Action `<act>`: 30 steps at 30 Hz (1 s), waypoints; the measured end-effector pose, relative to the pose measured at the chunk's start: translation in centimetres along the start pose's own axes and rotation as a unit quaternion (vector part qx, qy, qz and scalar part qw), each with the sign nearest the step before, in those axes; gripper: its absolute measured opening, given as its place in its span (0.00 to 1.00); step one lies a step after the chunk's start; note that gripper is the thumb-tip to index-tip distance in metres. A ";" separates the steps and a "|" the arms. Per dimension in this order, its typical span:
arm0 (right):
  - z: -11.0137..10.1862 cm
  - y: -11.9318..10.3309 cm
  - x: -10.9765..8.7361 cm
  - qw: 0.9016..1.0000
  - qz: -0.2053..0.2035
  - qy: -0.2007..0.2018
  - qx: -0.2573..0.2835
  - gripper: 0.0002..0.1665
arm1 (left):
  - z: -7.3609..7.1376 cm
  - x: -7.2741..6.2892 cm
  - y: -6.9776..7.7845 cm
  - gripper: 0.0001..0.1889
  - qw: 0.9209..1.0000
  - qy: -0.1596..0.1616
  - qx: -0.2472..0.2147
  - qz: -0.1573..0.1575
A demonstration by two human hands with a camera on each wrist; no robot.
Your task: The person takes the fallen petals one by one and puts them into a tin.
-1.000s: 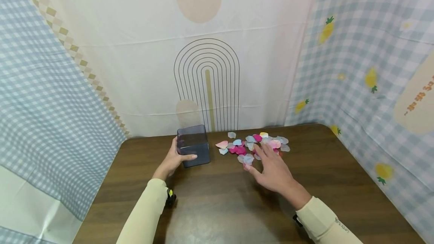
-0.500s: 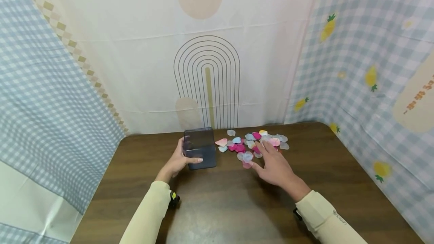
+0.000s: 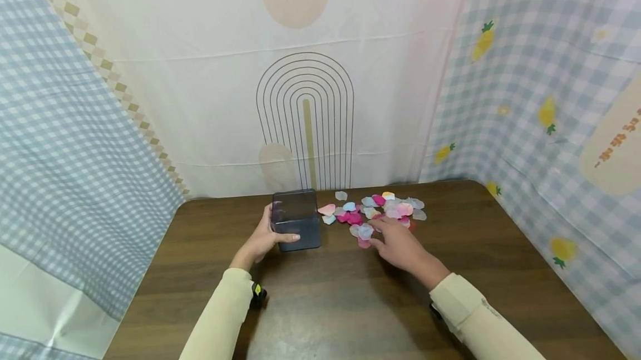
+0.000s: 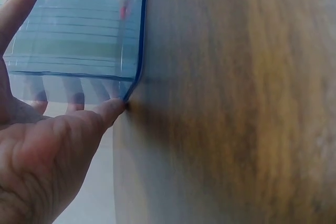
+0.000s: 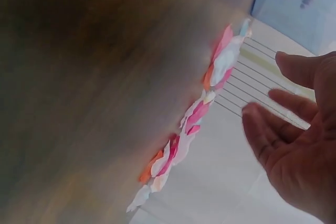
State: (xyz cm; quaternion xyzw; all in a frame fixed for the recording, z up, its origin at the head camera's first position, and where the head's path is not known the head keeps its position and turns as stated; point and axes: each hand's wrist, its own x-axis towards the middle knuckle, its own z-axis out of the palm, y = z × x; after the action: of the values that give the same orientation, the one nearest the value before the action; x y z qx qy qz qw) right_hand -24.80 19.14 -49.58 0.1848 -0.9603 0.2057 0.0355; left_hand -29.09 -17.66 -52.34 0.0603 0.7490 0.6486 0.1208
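Observation:
My left hand (image 3: pixel 262 237) grips a see-through bluish plastic box (image 3: pixel 295 232) at its left side, with the thumb (image 3: pixel 286 237) lying across the near wall. In the left wrist view, fingertips show through the clear wall of the box (image 4: pixel 79 35). To the right of the box, a loose spread of artificial petals (image 3: pixel 353 218) in pink, magenta, pale blue and white lies on the table. My right hand (image 3: pixel 399 242) is over the near side of the petals, fingers bent and thumb apart. The right wrist view shows nothing held in the right hand (image 5: pixel 299 135).
The brown wooden table (image 3: pixel 320 304) has rounded far corners. A white curtain (image 3: pixel 215 98) with printed arches hangs behind it. Blue checked cloths (image 3: pixel 526 126) hang at both sides.
My left hand has brought the box to the right, closer to the petals, then stayed still. My right hand has drawn slightly nearer and its fingers have bent more.

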 end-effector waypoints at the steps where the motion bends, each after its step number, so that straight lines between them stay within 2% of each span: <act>1: 0.1 0.0 0.4 1.000 -0.007 -0.009 0.001 0.26 | -0.1 0.0 0.0 0.60 1.000 -0.001 0.001 0.000; 9: 1.3 -0.3 3.8 0.994 -0.052 -0.092 0.001 0.19 | -0.3 0.1 -0.2 0.61 1.000 -0.005 0.006 -0.003; 14: 2.1 0.0 5.3 0.991 -0.082 -0.108 -0.018 0.18 | -0.1 0.1 0.0 0.60 1.000 -0.005 -0.002 -0.002; 22: 2.6 0.3 6.3 0.991 -0.035 -0.126 -0.019 0.12 | 0.0 0.2 -0.2 0.62 1.000 -0.004 -0.005 -0.004; 30: 2.9 0.6 6.8 0.992 -0.043 -0.118 -0.022 0.07 | -0.3 0.1 -0.1 0.62 1.000 0.003 0.008 -0.004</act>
State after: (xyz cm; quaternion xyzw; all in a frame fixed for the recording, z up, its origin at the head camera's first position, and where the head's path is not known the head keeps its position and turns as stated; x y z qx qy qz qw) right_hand -31.28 16.17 -51.51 0.2484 -0.9532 0.1596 -0.0648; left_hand -29.23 -17.95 -52.39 0.0562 0.7549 0.6421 0.1210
